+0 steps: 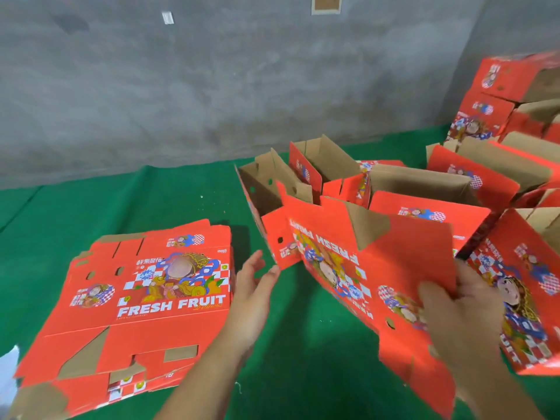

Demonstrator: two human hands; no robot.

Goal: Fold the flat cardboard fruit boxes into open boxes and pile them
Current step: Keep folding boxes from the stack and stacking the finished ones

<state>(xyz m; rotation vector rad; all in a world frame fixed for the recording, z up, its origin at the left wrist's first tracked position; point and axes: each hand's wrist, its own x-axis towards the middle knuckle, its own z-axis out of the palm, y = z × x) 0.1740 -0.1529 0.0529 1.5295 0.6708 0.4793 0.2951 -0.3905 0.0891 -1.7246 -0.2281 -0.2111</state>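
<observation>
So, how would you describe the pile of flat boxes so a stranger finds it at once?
Look at the green mat below the grey wall. At its near left side, left of the left hand, lies the pile of flat boxes. Unlike the standing, opened boxes on the right, it lies flat, "FRESH FRUIT" reading upright.

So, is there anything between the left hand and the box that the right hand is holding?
Nothing visible does. The left hand is open, its fingertips just short of the side flap of the half-folded box; only bare green mat lies below that gap. The right hand grips the box's near panel.
</observation>
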